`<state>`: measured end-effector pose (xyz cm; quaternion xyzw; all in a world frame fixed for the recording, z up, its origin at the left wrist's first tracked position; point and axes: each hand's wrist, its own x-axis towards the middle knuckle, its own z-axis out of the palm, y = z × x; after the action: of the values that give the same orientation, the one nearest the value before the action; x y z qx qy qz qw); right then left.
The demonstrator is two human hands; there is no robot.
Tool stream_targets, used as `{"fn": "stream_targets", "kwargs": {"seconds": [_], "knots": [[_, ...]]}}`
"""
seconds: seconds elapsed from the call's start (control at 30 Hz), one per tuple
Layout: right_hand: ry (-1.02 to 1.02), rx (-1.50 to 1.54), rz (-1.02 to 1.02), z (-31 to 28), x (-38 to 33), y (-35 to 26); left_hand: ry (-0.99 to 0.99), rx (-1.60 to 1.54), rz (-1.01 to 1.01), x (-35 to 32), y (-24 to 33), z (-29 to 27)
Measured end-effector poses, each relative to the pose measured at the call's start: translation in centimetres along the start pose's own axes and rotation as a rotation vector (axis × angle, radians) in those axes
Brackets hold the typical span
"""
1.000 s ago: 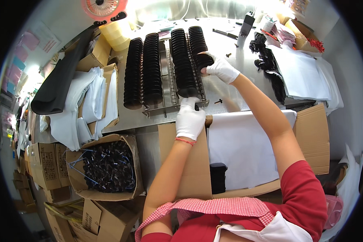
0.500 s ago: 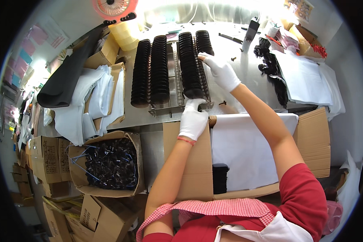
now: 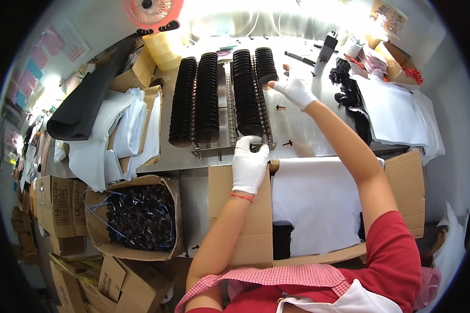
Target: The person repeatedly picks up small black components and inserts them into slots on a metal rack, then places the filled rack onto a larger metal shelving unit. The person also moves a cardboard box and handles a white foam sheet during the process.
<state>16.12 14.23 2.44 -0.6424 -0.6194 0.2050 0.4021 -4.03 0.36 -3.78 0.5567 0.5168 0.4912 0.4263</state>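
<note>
Four-row metal rack [image 3: 210, 153] on the steel table carries rows of stacked black rounded pieces [image 3: 207, 99]. My left hand [image 3: 249, 169], in a white glove with bare fingertips, is at the rack's near end, below the row of black pieces [image 3: 246, 94] right of centre. Its fingers are curled round a small black part [image 3: 254, 148], mostly hidden by the glove. My right hand [image 3: 296, 92], gloved likewise, is beside the near end of the shorter rightmost row [image 3: 266, 65]. Its thumb and fingers are apart, and nothing shows between them.
Small black parts [image 3: 288, 143] lie on the table. White sheets [image 3: 394, 112] and black material [image 3: 356, 115] are at right; more sheets [image 3: 128, 122] at left. Below stand a carton of black pieces [image 3: 141, 216] and a carton lined with white sheet [image 3: 318, 203]. A pink fan [image 3: 151, 10] stands behind.
My right hand has drawn slightly back from the rightmost row, its fingers spreading. My left hand has curled, and a small black part now shows in it. The whole view has shifted slightly.
</note>
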Motion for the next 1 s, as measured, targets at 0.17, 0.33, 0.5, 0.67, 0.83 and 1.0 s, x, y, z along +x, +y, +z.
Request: {"fn": "stream_targets", "kwargs": {"seconds": [0.17, 0.33, 0.5, 0.67, 0.83, 1.0], "knots": [[-0.421, 0.652, 0.058, 1.5, 5.0, 2.8, -0.089, 0.335, 0.109, 0.4, 0.9, -0.3], [-0.160, 0.293, -0.211, 3.9, 3.1, 2.6, -0.081, 0.364, 0.139, 0.2, 0.9, -0.3], [0.038, 0.012, -0.375, 5.5, 0.8, 1.8, -0.072, 0.386, 0.136, 0.1, 0.9, -0.4], [0.199, -0.411, -0.730, 6.3, 2.0, 2.6, -0.102, 0.366, 0.149, 0.6, 1.1, -0.4], [0.147, -0.657, -0.619, 3.6, 2.8, 2.0, -0.086, 0.331, 0.173, 1.0, 0.7, -0.6], [0.039, 0.053, -0.222, 0.7, -2.7, -5.5, -0.027, -0.472, -0.259, -0.2, 3.0, 0.0]]}}
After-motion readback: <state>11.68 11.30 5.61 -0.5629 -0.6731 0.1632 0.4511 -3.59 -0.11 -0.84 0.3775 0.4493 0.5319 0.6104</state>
